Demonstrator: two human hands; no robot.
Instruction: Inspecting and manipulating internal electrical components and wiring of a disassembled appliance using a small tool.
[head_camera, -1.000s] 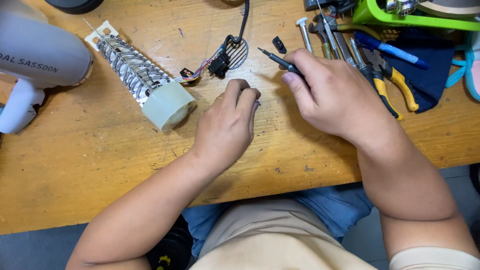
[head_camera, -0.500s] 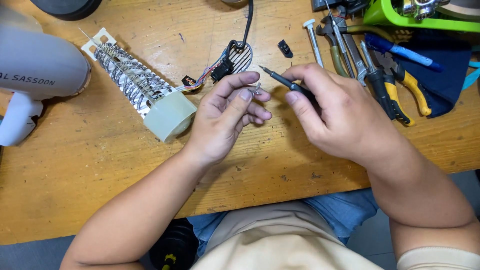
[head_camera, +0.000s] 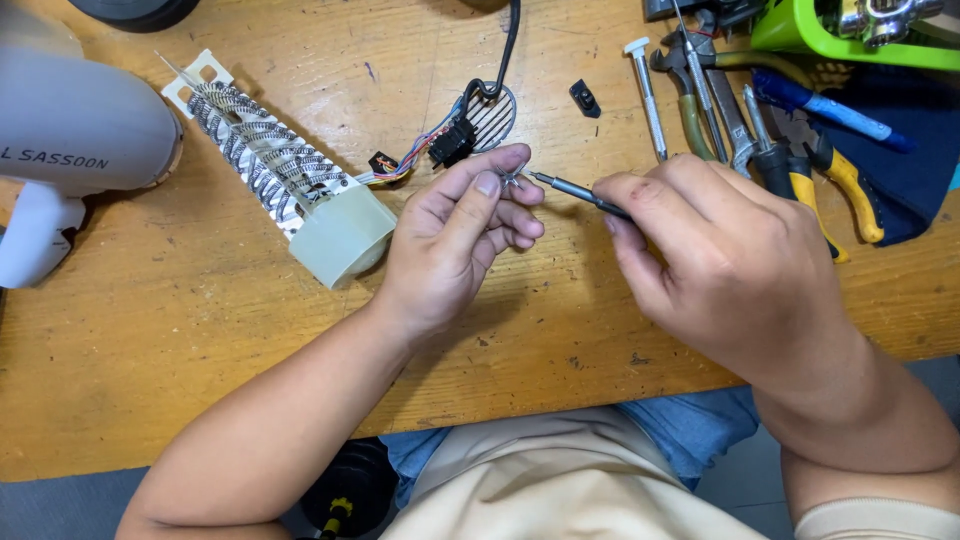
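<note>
A worn wooden table (head_camera: 200, 330) carries a grey hair dryer housing (head_camera: 70, 130) at its left edge, with a coiled heating element (head_camera: 275, 175) just beside it. Pliers (head_camera: 835, 175), a screwdriver (head_camera: 648, 95) and a blue pen (head_camera: 830, 105) lie at the upper right.

The left hand (head_camera: 455, 245) is no longer flat on the wooden table (head_camera: 150, 330) as a second ago: it is now lifted, turned palm-inward, with its fingertips (head_camera: 488, 183) pinching a small screw (head_camera: 514, 179). The right hand (head_camera: 720, 260) has shifted from above the table edge toward the left hand and lowered. Its thin screwdriver (head_camera: 578, 190), earlier pointing away at open table, now lies level with its tip meeting the screw. The two hands, previously apart, now stand close together.
</note>
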